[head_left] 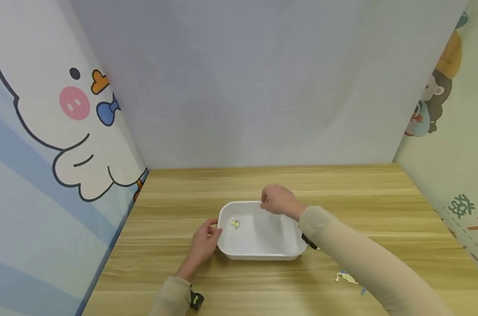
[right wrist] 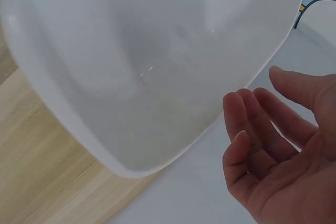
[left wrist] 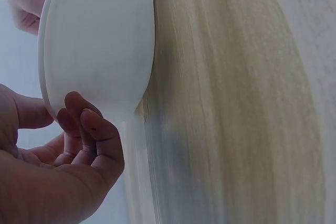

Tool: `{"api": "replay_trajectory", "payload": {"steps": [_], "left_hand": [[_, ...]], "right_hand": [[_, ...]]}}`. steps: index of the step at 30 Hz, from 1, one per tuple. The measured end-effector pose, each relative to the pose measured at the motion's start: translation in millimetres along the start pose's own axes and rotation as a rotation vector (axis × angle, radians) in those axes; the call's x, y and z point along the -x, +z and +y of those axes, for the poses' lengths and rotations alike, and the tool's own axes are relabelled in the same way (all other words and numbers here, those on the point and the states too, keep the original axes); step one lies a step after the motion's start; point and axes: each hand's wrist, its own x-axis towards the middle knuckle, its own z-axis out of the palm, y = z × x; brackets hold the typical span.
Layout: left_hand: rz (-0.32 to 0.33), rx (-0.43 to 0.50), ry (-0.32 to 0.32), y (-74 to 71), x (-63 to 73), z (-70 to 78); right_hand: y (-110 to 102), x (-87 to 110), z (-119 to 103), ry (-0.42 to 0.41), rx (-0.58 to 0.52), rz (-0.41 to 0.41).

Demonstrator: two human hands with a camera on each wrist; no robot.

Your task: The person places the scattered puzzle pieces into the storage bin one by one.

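A white rectangular tray (head_left: 258,255) with rounded corners sits on the wooden table, between both hands. At its left end, my left hand (head_left: 205,239) holds the rim, thumb (left wrist: 32,112) at the edge and bent fingers (left wrist: 100,129) against the outer wall. My right hand (head_left: 277,199) is over the back rim. In the right wrist view its loosely bent fingers (right wrist: 252,114) have their tips right at that rim, and the thumb stands apart. A small pale-yellow flat piece (head_left: 235,224) lies inside the tray, towards the left; its printed detail is too small to read.
On the table (head_left: 176,193), a yellow and blue irregular flat piece (head_left: 346,277) lies at the front right, partly under the right forearm in the head view. A plain pale wall (head_left: 255,87) rises behind; printed cartoon panels (head_left: 37,175) flank both sides.
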Motion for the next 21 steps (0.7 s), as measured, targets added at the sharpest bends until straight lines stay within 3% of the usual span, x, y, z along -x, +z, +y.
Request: {"api": "replay_trajectory", "payload": {"steps": [7,21], "left_hand": [[0.006,-0.018,0.004,1.7,-4.9,2.5],[-0.01,-0.008,-0.024,2.4,-0.2,2.4]], "right_hand": [[-12,9.1,24,-0.072,-0.036,0.148],[-27,32.9,72,-0.003,-0.006,0.128]]}}
